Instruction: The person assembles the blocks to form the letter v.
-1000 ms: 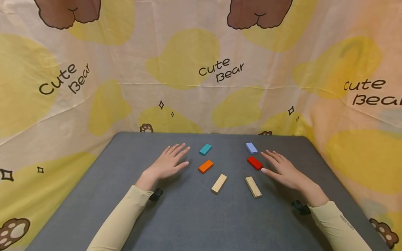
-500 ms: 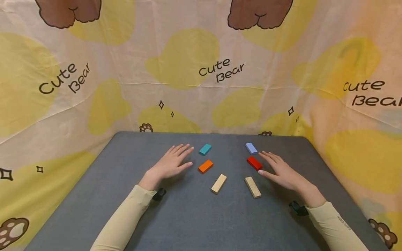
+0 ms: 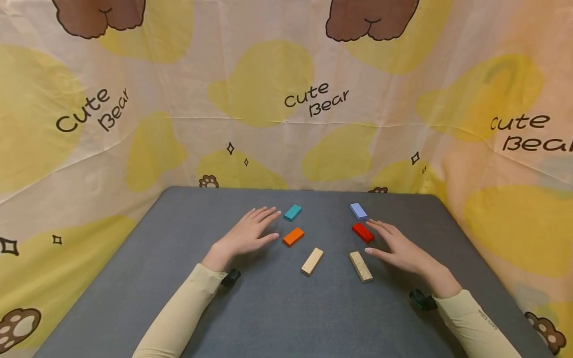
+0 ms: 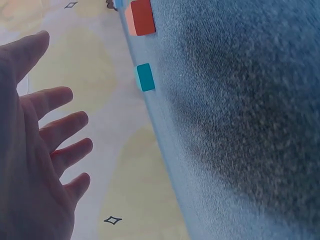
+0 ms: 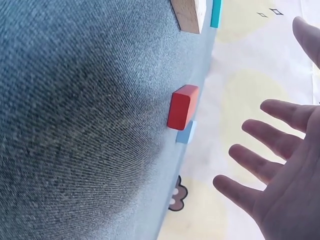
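Observation:
My left hand [image 3: 246, 234] hovers over the table with its fingers spread and nothing in it. Just right of its fingertips lie a teal block [image 3: 293, 213] and an orange block [image 3: 293, 237]. The right hand [image 3: 404, 249] is likewise raised, fingers extended, holding nothing. Nearest to it is a red block [image 3: 363, 232], with a light blue block [image 3: 358, 211] behind. Two pale wooden blocks, one on the left [image 3: 312, 261] and one on the right [image 3: 360, 266], lie closer to me between the hands. In the right wrist view the red block [image 5: 183, 107] stands apart from the fingers.
A dark grey cloth-like surface covers the table [image 3: 286, 318]. A printed curtain [image 3: 268, 99] hangs around its back and sides. Each wrist wears a dark camera mount, seen at the left wrist mount [image 3: 231, 277] and the right wrist mount [image 3: 422, 300].
My left hand has drifted right, toward the teal and orange blocks. The right hand has shifted slightly left and nearer to me. The blocks have stayed put.

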A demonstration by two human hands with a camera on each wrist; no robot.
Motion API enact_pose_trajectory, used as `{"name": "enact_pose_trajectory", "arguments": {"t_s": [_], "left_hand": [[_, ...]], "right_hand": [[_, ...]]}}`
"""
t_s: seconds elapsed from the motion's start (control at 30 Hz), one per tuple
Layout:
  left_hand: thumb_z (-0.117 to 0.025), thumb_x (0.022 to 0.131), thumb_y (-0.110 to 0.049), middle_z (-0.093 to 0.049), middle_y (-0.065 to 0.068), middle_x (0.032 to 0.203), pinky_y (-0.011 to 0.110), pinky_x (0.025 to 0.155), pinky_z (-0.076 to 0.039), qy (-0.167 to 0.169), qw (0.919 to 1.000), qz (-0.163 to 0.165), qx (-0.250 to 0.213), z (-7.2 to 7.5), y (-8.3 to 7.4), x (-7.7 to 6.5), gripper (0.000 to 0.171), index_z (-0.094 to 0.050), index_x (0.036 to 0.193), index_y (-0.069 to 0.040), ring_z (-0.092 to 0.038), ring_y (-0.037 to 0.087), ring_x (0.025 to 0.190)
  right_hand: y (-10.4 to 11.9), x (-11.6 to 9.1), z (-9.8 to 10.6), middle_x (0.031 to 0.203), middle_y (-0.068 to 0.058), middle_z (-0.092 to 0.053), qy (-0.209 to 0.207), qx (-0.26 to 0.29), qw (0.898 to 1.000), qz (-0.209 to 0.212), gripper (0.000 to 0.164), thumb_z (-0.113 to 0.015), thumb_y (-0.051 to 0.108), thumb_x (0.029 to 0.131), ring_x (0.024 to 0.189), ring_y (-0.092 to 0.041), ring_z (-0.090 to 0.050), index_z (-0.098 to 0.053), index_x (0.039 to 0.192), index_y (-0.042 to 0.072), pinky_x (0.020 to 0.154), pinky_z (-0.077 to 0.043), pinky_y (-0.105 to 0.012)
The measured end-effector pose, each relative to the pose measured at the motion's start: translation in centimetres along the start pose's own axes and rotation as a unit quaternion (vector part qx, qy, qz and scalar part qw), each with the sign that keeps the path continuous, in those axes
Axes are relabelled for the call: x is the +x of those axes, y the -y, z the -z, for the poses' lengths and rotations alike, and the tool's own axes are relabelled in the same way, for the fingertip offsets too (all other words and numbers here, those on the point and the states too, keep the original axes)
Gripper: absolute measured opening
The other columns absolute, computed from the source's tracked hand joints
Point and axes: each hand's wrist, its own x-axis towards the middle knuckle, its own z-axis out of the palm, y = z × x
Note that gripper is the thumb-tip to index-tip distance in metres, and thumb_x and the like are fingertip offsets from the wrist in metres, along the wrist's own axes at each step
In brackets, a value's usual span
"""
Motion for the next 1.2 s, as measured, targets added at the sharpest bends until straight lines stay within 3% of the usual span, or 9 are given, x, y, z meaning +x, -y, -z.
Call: {"name": "enact_pose_trajectory", "arguments": {"t_s": [0.7, 1.0, 1.2], "left_hand": [[-0.057, 0.089, -0.054, -0.037, 0.007, 0.15, 0.051, 0.113, -0.023, -0.016, 0.9982, -0.05, -0.029, -1.1, -0.6, 1.0, 0.075, -0.037, 0.146, -0.011, -0.034, 0.032, 0.138], [-0.059, 0.087, -0.056, -0.04, 0.007, 0.149, 0.045, 0.115, -0.022, 0.006, 0.9982, -0.036, -0.049, -1.4, -1.2, 1.3, 0.077, -0.037, 0.147, -0.012, -0.034, 0.026, 0.139], [-0.062, 0.086, -0.053, -0.042, 0.006, 0.147, 0.045, 0.112, -0.03, 0.009, 0.9973, -0.03, -0.066, -1.7, -1.5, 1.4, 0.075, -0.038, 0.146, -0.014, -0.038, 0.025, 0.137]], "right_hand": [[0.2, -0.3, -0.8, 0.141, -0.016, -0.045, -0.009, 0.027, 0.999, 0.033, 0.077, -0.068, 0.047, 0.084, 0.126, -0.036, -0.046, -0.041, 0.142, 0.005, 0.1, -0.038, -0.059], [-0.1, -0.5, -1.3, 0.134, -0.016, -0.052, -0.017, 0.032, 0.998, 0.042, 0.073, -0.071, 0.044, 0.082, 0.122, -0.035, -0.05, -0.046, 0.137, 0.003, 0.097, -0.041, -0.057], [-0.3, -0.5, -1.6, 0.133, -0.013, -0.054, -0.01, 0.041, 0.998, 0.05, 0.072, -0.071, 0.045, 0.082, 0.119, -0.032, -0.053, -0.048, 0.137, 0.004, 0.095, -0.044, -0.054]]}}
